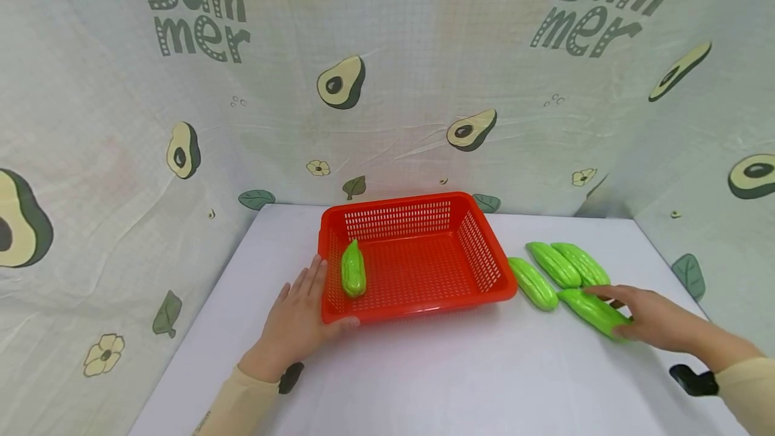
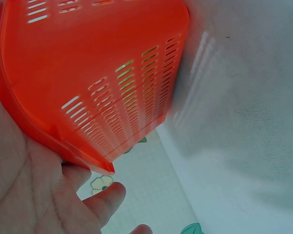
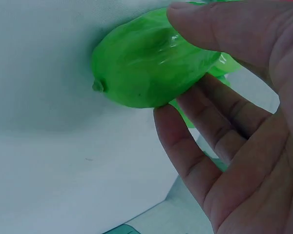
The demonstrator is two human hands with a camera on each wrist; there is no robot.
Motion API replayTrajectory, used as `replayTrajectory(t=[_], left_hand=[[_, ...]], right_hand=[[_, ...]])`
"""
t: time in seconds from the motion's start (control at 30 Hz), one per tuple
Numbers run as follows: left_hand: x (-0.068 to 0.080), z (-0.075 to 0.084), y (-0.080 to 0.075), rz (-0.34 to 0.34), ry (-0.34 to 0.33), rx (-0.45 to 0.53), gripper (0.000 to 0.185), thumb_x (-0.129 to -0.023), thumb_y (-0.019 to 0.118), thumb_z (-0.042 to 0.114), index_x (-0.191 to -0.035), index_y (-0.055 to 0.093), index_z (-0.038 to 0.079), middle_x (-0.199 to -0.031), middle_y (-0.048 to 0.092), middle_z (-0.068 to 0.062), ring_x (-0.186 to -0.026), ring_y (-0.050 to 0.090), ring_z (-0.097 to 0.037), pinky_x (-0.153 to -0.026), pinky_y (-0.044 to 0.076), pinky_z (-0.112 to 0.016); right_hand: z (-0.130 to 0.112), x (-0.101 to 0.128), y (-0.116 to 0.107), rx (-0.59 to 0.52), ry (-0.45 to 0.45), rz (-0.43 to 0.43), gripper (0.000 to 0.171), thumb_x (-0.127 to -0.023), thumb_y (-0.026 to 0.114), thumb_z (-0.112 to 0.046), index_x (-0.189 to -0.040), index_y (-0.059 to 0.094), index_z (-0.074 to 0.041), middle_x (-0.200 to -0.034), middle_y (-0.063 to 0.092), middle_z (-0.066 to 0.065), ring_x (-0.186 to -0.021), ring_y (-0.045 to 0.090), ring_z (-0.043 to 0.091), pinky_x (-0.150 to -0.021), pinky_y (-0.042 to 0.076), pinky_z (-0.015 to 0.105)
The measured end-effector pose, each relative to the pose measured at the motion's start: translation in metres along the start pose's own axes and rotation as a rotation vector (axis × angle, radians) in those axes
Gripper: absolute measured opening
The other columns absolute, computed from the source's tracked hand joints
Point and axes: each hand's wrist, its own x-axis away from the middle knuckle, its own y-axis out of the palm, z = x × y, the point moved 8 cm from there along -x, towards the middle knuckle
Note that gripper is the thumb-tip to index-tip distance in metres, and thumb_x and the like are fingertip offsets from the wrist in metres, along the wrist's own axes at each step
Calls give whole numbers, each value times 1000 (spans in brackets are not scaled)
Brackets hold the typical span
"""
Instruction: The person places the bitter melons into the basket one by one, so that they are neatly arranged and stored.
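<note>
A red plastic basket [image 1: 412, 268] with slotted walls stands mid-table. My left hand [image 1: 298, 315] lies against its left rim, fingers straight and spread, thumb at the near corner; the left wrist view shows the palm [image 2: 34, 195] along the rim. Inside the basket, near its left wall, lies one bright green, ridged bitter melon [image 1: 353, 271]. To the right, my right hand [image 1: 656, 318] holds another bitter melon [image 1: 596, 311] between thumb and fingers. That melon's rounded, stubbed end [image 3: 132, 68] shows low over the white surface in the right wrist view.
Three more bitter melons lie between the basket and my right hand: one by the basket's right side [image 1: 533, 284], two side by side farther back [image 1: 554, 264] [image 1: 581, 263]. Cloth printed with avocados [image 1: 342, 83] hangs behind and beside the white table [image 1: 424, 382].
</note>
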Motion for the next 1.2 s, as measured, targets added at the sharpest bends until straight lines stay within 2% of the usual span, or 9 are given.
replayTrajectory(t=[0.17,0.3,0.43,0.63,0.9,1.2], left_hand=[[0,0,-1,3,2,1,125,-74,43,91,-158,20,1,-164,18,-16,-145,26,-42,-110,25,-66],[1,0,-1,0,1,0,125,-74,44,91,-158,20,1,-164,18,-16,-145,25,-41,-110,25,-66],[1,0,0,-3,-3,2,125,-74,44,90,-158,20,1,-164,18,-16,-145,26,-41,-110,25,-66],[1,0,1,-9,-9,11,125,-74,45,90,-158,20,1,-164,18,-16,-145,25,-42,-110,25,-67],[0,0,1,-1,-2,9,125,-74,43,91,-158,20,1,-164,17,-15,-145,26,-42,-111,24,-66],[0,0,0,-13,-8,8,125,-74,45,90,-158,19,1,-164,16,-15,-146,24,-41,-110,24,-66]], right_hand=[[1,1,5,-20,8,-6,77,-76,86,-19,-142,50,-3,-123,61,22,-102,62,37,-77,55,51],[0,3,7,-32,-16,6,82,-76,86,-24,-145,46,-5,-124,60,24,-99,64,37,-76,55,51],[0,5,10,-43,-11,-18,84,-79,84,-26,-150,42,-9,-131,54,32,-103,62,44,-80,53,58],[0,6,13,-40,6,-56,82,-81,82,-23,-151,41,-13,-140,46,35,-120,49,57,-89,44,68],[4,7,17,-85,8,-82,84,-80,83,-25,-152,41,-13,-142,44,35,-117,53,54,-87,46,67],[4,11,16,-124,-31,-79,84,-79,83,-28,-151,42,-12,-143,42,37,-115,53,54,-86,48,66]])
